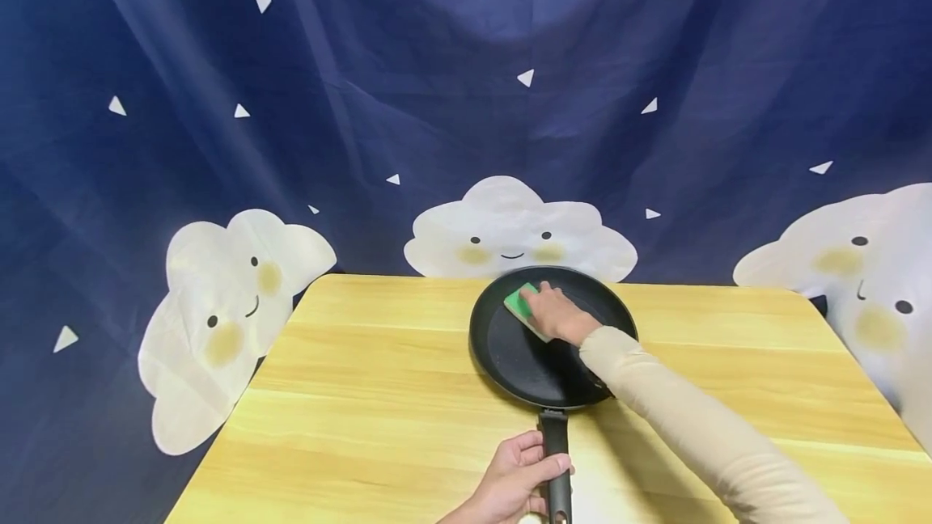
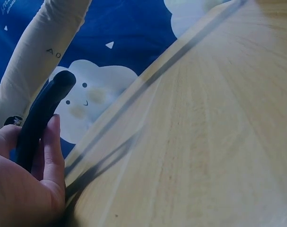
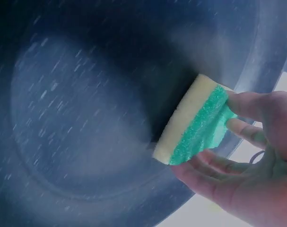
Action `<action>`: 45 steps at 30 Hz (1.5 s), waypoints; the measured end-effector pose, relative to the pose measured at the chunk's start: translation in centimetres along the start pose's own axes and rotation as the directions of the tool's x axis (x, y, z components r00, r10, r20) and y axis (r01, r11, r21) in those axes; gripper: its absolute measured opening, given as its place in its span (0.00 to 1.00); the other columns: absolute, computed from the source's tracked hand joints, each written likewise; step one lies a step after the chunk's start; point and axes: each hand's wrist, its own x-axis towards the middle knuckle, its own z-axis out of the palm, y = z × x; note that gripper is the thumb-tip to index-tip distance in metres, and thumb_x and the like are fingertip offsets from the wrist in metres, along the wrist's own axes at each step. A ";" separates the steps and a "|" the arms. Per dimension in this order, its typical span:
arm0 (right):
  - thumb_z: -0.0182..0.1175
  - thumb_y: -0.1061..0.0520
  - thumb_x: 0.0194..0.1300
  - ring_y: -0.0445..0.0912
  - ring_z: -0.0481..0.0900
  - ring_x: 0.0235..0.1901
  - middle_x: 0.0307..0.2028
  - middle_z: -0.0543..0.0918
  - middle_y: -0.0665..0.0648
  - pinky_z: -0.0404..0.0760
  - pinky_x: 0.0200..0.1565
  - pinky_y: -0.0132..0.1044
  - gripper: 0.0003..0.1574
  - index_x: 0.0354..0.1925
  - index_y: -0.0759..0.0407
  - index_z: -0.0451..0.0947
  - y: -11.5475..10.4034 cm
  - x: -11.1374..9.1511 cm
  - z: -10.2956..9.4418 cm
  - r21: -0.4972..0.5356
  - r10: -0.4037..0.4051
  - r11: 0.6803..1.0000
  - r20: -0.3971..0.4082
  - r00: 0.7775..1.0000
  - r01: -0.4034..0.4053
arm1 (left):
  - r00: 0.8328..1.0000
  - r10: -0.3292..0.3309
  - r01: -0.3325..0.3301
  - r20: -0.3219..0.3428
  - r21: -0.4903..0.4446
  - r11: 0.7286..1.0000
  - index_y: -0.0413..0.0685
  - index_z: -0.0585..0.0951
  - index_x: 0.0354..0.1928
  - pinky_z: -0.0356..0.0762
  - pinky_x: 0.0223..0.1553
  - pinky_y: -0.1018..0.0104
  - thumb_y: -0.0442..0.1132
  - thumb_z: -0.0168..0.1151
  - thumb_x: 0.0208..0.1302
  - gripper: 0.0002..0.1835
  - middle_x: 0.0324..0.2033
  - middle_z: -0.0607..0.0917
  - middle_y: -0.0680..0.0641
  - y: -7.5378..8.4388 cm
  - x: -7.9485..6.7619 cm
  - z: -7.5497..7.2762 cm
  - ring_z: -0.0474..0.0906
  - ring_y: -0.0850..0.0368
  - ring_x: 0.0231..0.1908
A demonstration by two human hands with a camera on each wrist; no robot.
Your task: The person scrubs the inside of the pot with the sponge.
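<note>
A black frying pan (image 1: 510, 354) sits at the far middle of the table, its handle (image 1: 557, 488) pointing toward me. My left hand (image 1: 517, 479) grips that handle, thumb across the top; in the left wrist view the handle's end (image 2: 63, 82) sticks up past the fingers. Inside the pan, my right hand (image 1: 559, 314) holds a sponge (image 1: 518, 303) with a green scouring side and a cream side. In the right wrist view the sponge (image 3: 195, 123) is pinched between thumb and fingers, its cream side toward the pan's speckled inner surface (image 3: 77, 123).
The pan stands on a light wooden table (image 1: 364, 395) with rounded far corners. Behind the table's far edge hangs a dark blue curtain (image 1: 408, 63) with white clouds and triangles. My right sleeve (image 1: 699, 427) reaches over the table's right side.
</note>
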 end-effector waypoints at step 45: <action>0.71 0.58 0.64 0.69 0.77 0.48 0.54 0.74 0.77 0.83 0.44 0.61 0.41 0.73 0.55 0.69 2.7 -8.7 0.5 0.003 0.048 0.999 -0.027 0.998 -0.048 | 0.999 -0.040 0.040 0.015 -0.007 0.999 0.34 0.77 0.55 0.83 0.19 0.67 0.33 0.68 0.64 0.19 0.38 0.86 0.44 0.2 0.0 0.2 0.84 0.57 0.32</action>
